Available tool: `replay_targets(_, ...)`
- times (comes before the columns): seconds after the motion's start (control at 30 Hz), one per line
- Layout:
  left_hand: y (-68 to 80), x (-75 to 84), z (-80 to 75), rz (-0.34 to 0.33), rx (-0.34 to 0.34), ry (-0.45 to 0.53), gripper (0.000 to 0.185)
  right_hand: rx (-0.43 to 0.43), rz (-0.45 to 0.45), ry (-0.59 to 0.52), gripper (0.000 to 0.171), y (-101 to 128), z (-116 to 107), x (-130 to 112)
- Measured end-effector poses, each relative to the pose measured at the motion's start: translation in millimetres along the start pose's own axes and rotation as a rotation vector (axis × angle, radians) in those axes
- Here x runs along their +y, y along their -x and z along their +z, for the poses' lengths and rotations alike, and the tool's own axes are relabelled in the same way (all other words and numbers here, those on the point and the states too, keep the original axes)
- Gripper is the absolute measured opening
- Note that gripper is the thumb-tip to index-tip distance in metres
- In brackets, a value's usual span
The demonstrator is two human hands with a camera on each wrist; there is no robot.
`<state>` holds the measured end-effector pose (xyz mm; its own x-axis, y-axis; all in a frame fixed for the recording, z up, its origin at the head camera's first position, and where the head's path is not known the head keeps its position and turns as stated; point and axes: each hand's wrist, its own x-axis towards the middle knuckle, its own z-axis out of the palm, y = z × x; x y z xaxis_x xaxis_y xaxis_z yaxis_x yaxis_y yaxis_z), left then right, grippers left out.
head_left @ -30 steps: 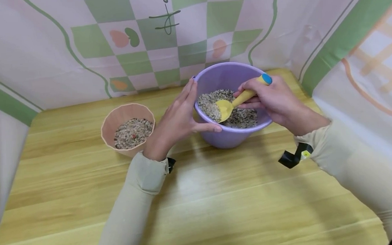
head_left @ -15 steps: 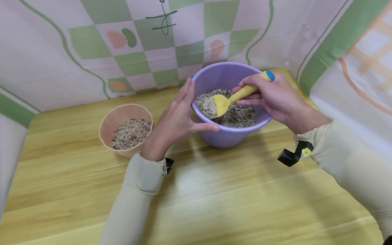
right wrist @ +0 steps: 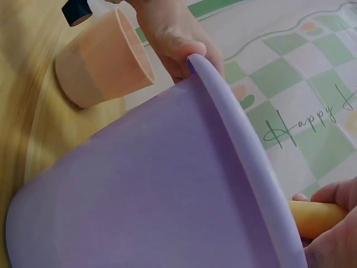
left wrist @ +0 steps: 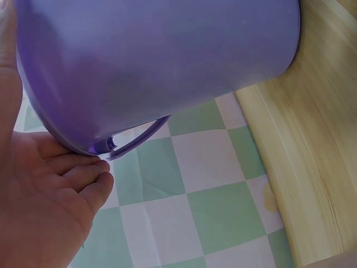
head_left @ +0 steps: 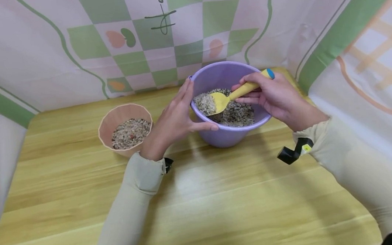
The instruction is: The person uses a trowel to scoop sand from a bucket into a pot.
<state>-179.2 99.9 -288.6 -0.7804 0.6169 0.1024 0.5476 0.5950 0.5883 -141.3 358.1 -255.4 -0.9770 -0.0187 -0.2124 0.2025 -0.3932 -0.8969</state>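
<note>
A purple bucket [head_left: 221, 136] stands on the table with fine mixed gravel [head_left: 239, 116] inside. My left hand [head_left: 171, 122] holds its left side, thumb along the front rim. In the left wrist view, the fingertips [left wrist: 92, 176] meet the rim beside the bucket's carrying handle [left wrist: 142, 137]. My right hand [head_left: 278, 98] grips a yellow toy shovel [head_left: 219, 102] with a blue end cap. Pale gravel lies at the shovel's blade, inside the bucket near the left rim. The right wrist view shows the shovel's grip [right wrist: 318, 219] between thumb and fingers, its blade hidden behind the bucket wall.
A pink faceted bowl [head_left: 107, 123], part filled with gravel, sits left of the bucket, close to the left wrist. Behind the wooden table [head_left: 203, 207] hangs a green-and-white checked cloth [head_left: 159, 57]. More cloth borders the right side.
The shovel has shifted slightly left and up, bringing its load of gravel closer to the bucket's left rim. The left hand keeps its hold on the bucket; the view has drifted slightly.
</note>
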Motion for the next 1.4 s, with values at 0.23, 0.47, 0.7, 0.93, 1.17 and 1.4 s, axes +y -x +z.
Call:
replay_targets(0.23, -1.2, -2.5, 0.5, 0.014, 0.002, 0.008, 0.139, 0.013, 0.005, -0.049, 0.016, -1.2, -2.9, -0.5)
replay_targets(0.47, -0.8, -5.3, 1.0, 0.002, 0.004, 0.021, 0.139, 0.012, -0.007, -0.06, 0.016, 2.8, -2.5, -1.5)
replay_targets(0.7, -0.4, -6.0, 1.1, 0.011, 0.009, 0.036, 0.139, 0.003, -0.023, -0.078, 0.017, 6.8, -3.7, -2.5)
replay_targets(0.93, -0.5, -5.3, 1.4, 0.01, 0.006, 0.04, 0.138, -0.004, -0.015, -0.166, 0.017, 13.5, -9.1, -4.9)
replay_targets(1.17, -1.0, -6.0, 1.5, 0.011, 0.012, 0.05, 0.137, -0.024, -0.024, -0.268, 0.019, 21.1, -16.5, -4.9)
replay_targets(1.4, -1.1, -6.3, 2.0, 0.015, 0.011, 0.053, 0.137, -0.026, -0.023, -0.316, 0.019, 24.2, -22.1, -6.0)
